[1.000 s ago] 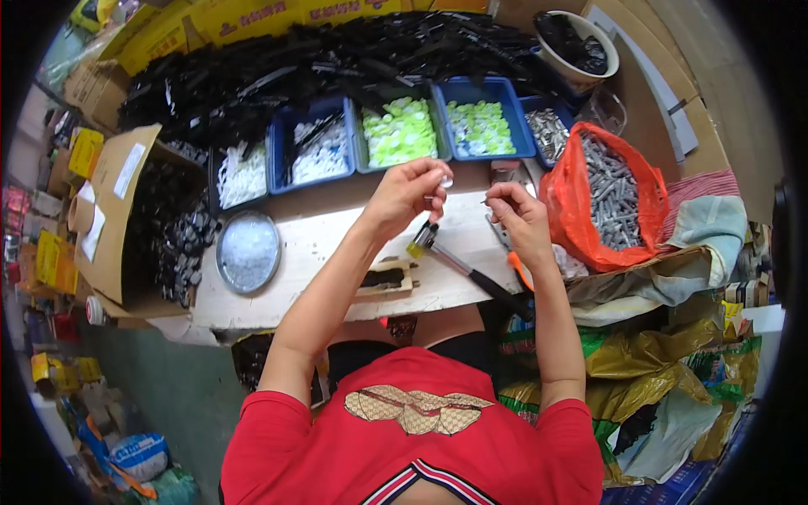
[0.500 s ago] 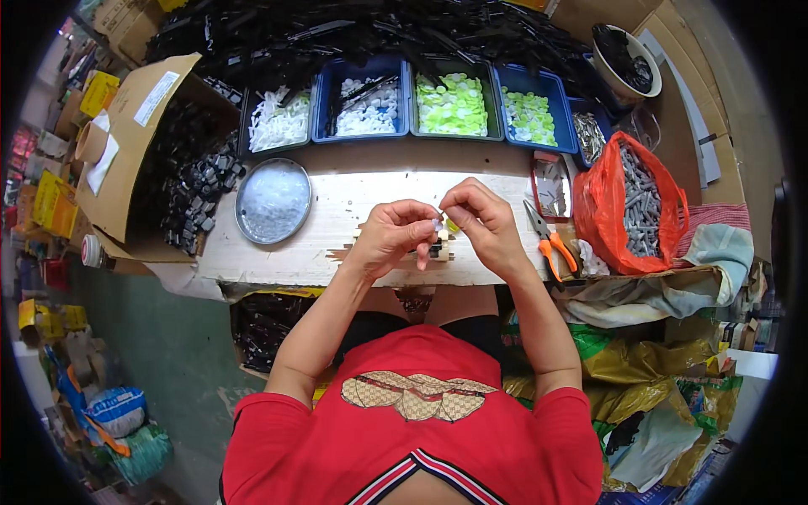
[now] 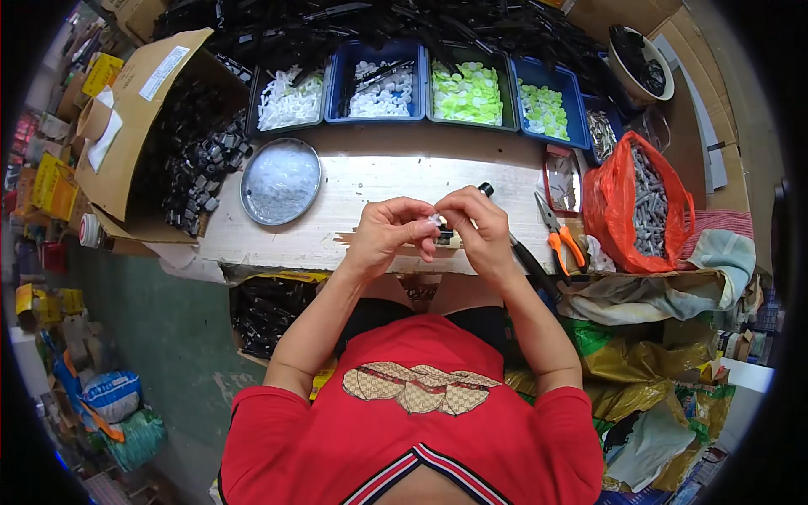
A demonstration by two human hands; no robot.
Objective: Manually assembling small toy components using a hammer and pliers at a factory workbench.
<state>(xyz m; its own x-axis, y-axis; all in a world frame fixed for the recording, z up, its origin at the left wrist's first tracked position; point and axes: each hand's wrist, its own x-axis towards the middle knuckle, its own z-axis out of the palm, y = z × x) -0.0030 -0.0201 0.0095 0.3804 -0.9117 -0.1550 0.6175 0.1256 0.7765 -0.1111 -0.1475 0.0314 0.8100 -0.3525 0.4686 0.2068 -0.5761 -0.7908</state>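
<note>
Over the near middle of the table my two hands meet. My left hand (image 3: 383, 238) pinches a small white plastic piece (image 3: 434, 220) between thumb and forefinger. My right hand (image 3: 478, 229) has its thumb and fingertips closed at the same piece, touching it from the right. Whether a second tiny part sits in the right fingertips is too small to tell. Beneath the hands a small block (image 3: 448, 239) is mostly hidden. A dark-handled tool (image 3: 528, 263), which looks like a hammer, lies partly behind my right hand and forearm.
Bins of white sticks (image 3: 290, 101), white pieces (image 3: 383, 97) and green caps (image 3: 467, 94) line the back. A round tin (image 3: 282, 181) and a cardboard box (image 3: 135, 126) stand left. Orange-handled pliers (image 3: 566, 244) and a red bag (image 3: 610, 202) of grey plugs lie right.
The view has shifted slightly, so the bins appear higher and further right. The hands stay together, their fingertips now closer around the white piece. The dark-handled tool shows beside my right hand.
</note>
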